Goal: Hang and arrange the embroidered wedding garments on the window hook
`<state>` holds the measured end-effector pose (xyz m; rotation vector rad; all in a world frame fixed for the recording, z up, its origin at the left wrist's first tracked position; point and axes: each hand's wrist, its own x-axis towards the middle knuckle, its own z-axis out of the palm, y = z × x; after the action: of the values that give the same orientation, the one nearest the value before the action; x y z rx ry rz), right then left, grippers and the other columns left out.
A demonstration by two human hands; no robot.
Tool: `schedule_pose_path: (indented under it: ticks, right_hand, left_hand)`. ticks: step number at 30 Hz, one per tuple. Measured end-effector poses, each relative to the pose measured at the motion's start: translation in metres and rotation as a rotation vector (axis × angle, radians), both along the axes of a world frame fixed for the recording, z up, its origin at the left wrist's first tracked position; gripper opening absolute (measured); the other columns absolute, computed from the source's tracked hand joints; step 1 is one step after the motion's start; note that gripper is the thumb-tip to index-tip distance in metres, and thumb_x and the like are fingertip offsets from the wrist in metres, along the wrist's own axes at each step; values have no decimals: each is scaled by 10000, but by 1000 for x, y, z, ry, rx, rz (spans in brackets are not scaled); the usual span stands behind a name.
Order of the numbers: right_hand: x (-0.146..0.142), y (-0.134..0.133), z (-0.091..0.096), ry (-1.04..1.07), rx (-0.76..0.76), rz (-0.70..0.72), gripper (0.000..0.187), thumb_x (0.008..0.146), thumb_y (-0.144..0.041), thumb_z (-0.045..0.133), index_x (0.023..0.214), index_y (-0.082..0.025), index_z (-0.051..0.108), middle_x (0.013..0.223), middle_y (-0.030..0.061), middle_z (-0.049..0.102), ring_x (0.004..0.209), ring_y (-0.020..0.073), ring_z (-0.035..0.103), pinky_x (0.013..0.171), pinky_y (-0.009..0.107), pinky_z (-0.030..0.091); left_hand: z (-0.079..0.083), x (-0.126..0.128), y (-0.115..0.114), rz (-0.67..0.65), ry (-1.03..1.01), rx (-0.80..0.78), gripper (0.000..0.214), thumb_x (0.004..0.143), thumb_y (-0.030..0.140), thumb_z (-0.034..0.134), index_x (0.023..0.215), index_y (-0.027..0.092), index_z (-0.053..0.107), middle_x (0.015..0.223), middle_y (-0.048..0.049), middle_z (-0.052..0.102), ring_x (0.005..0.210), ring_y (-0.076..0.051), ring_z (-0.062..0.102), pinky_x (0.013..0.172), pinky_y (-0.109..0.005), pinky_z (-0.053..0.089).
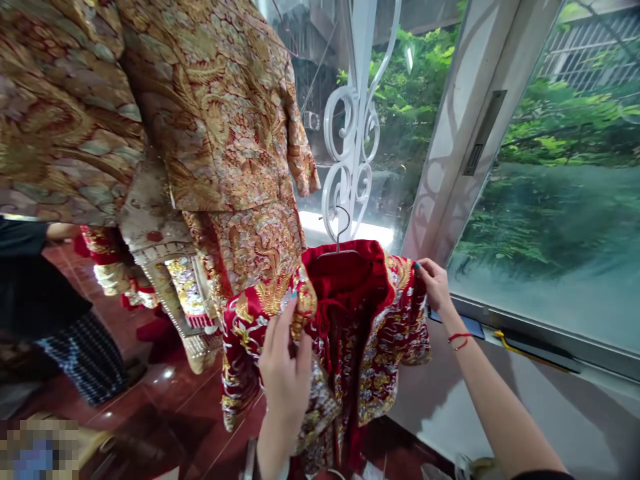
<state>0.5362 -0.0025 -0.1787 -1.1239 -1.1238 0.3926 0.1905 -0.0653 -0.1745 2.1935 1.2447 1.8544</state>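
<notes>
A red embroidered jacket point(383, 360) with gold and silver patterns hangs on a thin metal hanger point(342, 223), its front parted and the red lining showing. My left hand point(286, 373) is closed on the jacket's front edge just below the collar, on the left side; part of the grip is hidden behind the fingers. At the opposite shoulder, my right hand point(434, 285) pinches the fabric between thumb and fingers. Red ties point(325, 313) dangle inside the neck opening.
Larger gold embroidered garments point(225, 120) hang at the left. A white scrolled metal stand point(357, 133) rises behind the jacket, before a window point(545, 220). A yellow-and-black object point(535, 350) lies on the sill. A person in dark clothing point(40, 287) is at far left.
</notes>
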Motion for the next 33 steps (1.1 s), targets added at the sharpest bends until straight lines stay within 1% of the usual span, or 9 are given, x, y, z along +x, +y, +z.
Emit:
schedule_pose_path:
  ticks: [7,11,13,15,19,22,25,30,33]
  right_hand:
    - [-12,-5,3,-303,-82,4,416,859,-585,526,1001,-219,662,983,55,713,928,239,619,844,338,480]
    - [2,-13,-11,-328,-141,23,442,877,-576,502,1086,-226,672,1031,66,723,960,254,637,858,357,504]
    - [9,-17,-21,-284,-147,58,453,867,-571,527,1149,-238,650,1118,75,709,1019,257,638,888,361,510]
    - [12,-19,-29,-250,-157,110,480,856,-562,555,1215,-249,617,1214,81,679,1091,259,625,933,365,505]
    - [4,-19,-37,-252,-174,126,555,812,-534,633,1282,-247,569,1251,86,662,1113,270,622,961,387,503]
    - [-4,-18,-34,-295,-162,42,506,785,-528,659,1189,-226,622,1130,78,708,1020,274,649,926,402,516]
    - [-6,-20,-27,-298,-151,49,461,782,-527,655,1123,-217,650,1081,72,723,976,270,656,878,390,529]
    - [-2,-26,-19,-211,-160,78,475,749,-532,701,1102,-217,651,1038,71,725,915,257,663,807,365,545]
    - [-5,-23,-18,-213,-157,119,470,801,-553,645,1143,-232,620,1086,72,704,974,260,649,849,370,536]
  left_hand:
    - [-42,73,7,86,261,-336,542,917,108,343,1451,169,413,1082,-145,624,732,-197,659,621,-306,533]
    - [-27,19,7,-162,121,-250,474,925,191,442,1399,215,445,950,-61,610,673,-142,586,619,-262,517]
    - [-11,-31,13,-59,-76,-51,329,907,241,512,1233,226,552,869,-25,590,732,-148,575,685,-273,520]
    - [-1,-83,32,202,-313,57,287,856,319,596,1121,212,581,933,-37,594,856,-177,581,789,-321,516]
    - [-11,-148,89,-45,-255,-376,384,843,558,504,903,205,643,873,-66,636,900,-216,600,855,-361,507]
    - [-22,-155,113,-124,-186,-468,469,756,672,528,688,213,599,668,-37,582,721,-216,574,688,-335,511]
    - [-10,-142,112,-40,-217,-381,458,772,627,547,580,217,479,580,15,468,618,-164,460,609,-281,436]
    - [18,-118,90,230,-235,-38,341,890,435,512,646,196,499,664,9,456,674,-158,421,648,-285,365]
    - [-2,-108,76,385,-229,88,281,916,408,481,777,186,583,713,-15,497,726,-190,465,703,-327,401]
